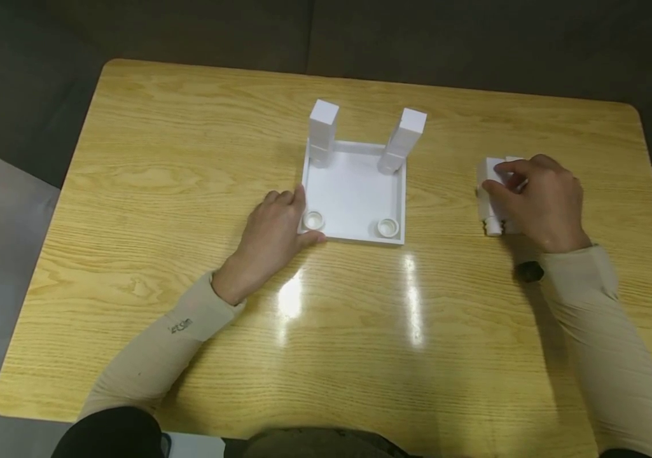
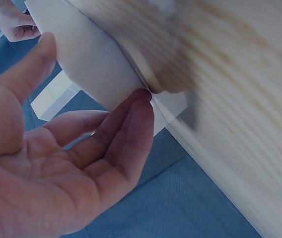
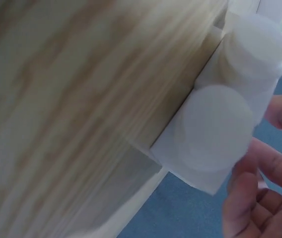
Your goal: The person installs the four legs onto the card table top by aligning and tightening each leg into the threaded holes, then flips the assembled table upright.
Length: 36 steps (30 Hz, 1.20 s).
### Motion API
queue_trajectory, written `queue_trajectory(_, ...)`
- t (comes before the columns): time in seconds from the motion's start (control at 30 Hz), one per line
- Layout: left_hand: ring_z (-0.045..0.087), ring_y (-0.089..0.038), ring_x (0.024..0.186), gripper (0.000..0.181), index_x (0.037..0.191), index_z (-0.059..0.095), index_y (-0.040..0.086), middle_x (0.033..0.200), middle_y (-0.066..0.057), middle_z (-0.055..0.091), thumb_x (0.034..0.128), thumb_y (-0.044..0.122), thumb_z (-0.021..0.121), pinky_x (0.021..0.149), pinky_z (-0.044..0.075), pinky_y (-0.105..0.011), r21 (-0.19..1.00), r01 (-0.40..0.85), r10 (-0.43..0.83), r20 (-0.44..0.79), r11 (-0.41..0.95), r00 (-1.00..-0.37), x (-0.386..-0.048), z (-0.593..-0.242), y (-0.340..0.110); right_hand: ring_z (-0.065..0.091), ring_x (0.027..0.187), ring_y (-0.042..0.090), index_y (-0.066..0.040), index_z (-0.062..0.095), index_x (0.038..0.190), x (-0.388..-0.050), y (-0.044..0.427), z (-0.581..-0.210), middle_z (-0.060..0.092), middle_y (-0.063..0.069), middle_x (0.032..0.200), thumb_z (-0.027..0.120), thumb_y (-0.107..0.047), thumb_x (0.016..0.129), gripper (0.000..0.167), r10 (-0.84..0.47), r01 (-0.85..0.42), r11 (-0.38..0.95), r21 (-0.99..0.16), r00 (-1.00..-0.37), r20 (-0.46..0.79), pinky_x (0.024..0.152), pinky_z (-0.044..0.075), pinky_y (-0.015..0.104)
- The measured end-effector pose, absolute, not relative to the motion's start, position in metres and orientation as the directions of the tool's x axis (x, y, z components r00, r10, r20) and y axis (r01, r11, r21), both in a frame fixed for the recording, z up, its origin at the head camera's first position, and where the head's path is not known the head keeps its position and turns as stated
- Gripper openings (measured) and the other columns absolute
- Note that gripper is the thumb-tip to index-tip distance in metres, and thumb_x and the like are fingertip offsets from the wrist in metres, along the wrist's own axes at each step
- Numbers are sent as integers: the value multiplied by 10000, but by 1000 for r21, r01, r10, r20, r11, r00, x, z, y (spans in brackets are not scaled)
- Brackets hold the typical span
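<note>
My left hand [image 1: 271,232] grips the near left corner of a white, square, rimmed table top [image 1: 354,191], thumb on the near edge and fingers along the left side. Two white legs [image 1: 322,130] [image 1: 404,137] stand upright at its far corners; round sockets [image 1: 313,220] [image 1: 387,227] sit at the near ones. To the right, my right hand [image 1: 546,203] is over two loose white legs lying side by side, the left leg [image 1: 488,191] and the right leg [image 3: 215,129]. Its fingers curl at their upper side; whether they pinch one is hidden.
The wooden table [image 1: 159,172] carries the pieces, with its far edge beyond the upright legs. Grey partitions [image 1: 217,32] rise behind it. A small black object [image 1: 530,271] is at my right wrist.
</note>
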State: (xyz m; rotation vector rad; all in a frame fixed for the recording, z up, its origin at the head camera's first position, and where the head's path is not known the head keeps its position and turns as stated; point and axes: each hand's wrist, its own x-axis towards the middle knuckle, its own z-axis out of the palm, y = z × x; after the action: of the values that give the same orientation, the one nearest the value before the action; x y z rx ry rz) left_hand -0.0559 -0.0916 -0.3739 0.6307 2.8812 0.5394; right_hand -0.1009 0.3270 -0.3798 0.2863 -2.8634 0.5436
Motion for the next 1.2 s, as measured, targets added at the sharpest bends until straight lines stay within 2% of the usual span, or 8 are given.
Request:
queue_trajectory(0.37, 692, -395, 1018, 905, 1463, 522, -215, 1214, -312, 726, 900, 392, 889, 910, 609, -447, 365, 389, 433, -45, 846, -900, -56, -374, -92, 629, 755, 368, 54, 801, 1177, -104, 323, -381, 694, 238, 859, 894, -169, 917, 355, -167, -249, 907, -339, -953, 254, 595, 404, 471)
queue_trajectory(0.67, 696, -408, 1043, 900, 1464, 522, -213, 1224, -313, 725, 906, 394, 882, 915, 613, -449, 362, 388, 433, -51, 848, -900, -56, -375, -92, 626, 853, 438, 83, 736, 1277, -108, 321, -377, 669, 308, 1003, 875, -208, 944, 464, -139, -170, 932, -319, -983, 119, 586, 455, 541)
queue_trajectory(0.9, 695, -415, 1054, 905, 1466, 518, -215, 1234, -318, 721, 904, 396, 879, 932, 609, -456, 367, 386, 434, -56, 847, -899, -55, -373, -92, 622, 848, 450, 84, 730, 1293, -109, 320, -377, 675, 322, 1019, 884, -196, 939, 477, -150, -182, 930, -320, -981, 123, 586, 473, 605)
queue_trajectory(1.2, 693, -413, 1050, 902, 1463, 520, -217, 1232, -319, 721, 907, 396, 879, 935, 606, -457, 364, 389, 435, -49, 846, -899, -56, -373, -92, 641, 825, 453, 77, 717, 1329, -110, 317, -376, 661, 312, 1021, 886, -192, 936, 505, -161, -197, 924, -328, -978, 133, 584, 485, 615)
